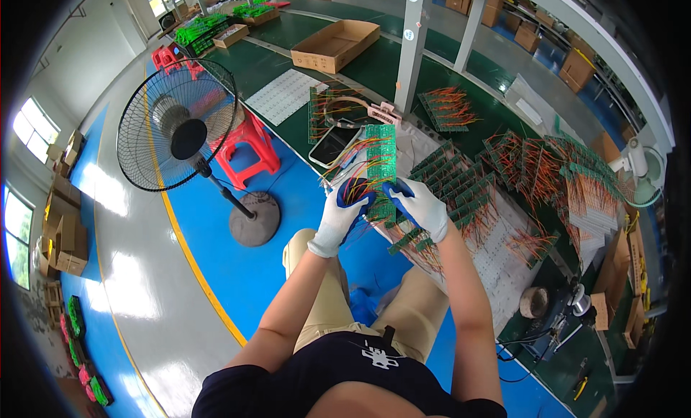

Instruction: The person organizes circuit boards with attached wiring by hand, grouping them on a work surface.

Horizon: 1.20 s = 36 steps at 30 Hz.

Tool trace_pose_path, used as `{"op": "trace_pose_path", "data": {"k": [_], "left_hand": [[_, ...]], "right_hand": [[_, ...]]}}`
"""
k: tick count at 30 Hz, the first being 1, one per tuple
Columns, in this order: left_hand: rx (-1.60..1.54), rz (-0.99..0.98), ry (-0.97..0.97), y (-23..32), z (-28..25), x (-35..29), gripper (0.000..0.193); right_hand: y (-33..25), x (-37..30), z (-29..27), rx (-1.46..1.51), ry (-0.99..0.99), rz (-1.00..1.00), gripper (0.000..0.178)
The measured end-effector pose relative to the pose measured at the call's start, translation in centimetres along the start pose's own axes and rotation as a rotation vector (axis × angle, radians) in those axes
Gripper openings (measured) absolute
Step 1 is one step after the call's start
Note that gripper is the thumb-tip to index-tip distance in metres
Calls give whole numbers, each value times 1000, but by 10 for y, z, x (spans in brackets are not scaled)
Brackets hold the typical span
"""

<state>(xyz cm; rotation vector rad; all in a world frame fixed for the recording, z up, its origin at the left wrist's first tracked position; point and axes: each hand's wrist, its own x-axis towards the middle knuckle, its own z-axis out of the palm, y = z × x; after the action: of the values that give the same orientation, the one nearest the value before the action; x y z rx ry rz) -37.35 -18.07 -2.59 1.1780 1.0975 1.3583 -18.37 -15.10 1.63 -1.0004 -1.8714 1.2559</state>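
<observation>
Both my hands wear white gloves with blue palms and fingers. Between them a long green circuit board panel [381,153] stands up, with thin red, yellow and black wires hanging off its left side. My left hand [340,215] is closed on the panel's lower left, around some of the wires. The lower right edge is pinched by my right hand [420,205]. Just right of it, rows of wired circuit boards [450,177] lie on the bench. A phone-like device with a pale screen [334,146] lies behind my left hand.
A standing fan [188,138] and red stools [248,148] are at the left. Behind the hands are a white perforated sheet [284,95] and an open cardboard box [335,46]. Wired boards [529,162] pile up at the right, near a solder wire spool [580,300] and pliers [580,388].
</observation>
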Motion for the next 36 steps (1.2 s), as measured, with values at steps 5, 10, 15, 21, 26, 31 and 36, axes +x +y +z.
{"op": "trace_pose_path", "data": {"k": [5,10,15,21,26,31,36], "left_hand": [[52,27,-68,6,5,0,35],[251,27,-12,1,4,7,35],[271,165,116,0,17,10,35],[430,322,248,1,25,12,36],[439,263,190,-9,17,16,40],[-149,12,-72,-26,-7,22,42],[-699,-218,-316,17,7,6,40]], "right_hand": [[-1,-2,3,-167,-15,-4,20],[-5,3,24,-443,184,45,20],[-23,9,32,-598,304,89,17],[-15,20,43,-738,307,169,27],[-7,19,44,-728,341,156,22],[-7,14,18,-369,241,-41,26],[-23,0,0,-433,201,-119,18]]}}
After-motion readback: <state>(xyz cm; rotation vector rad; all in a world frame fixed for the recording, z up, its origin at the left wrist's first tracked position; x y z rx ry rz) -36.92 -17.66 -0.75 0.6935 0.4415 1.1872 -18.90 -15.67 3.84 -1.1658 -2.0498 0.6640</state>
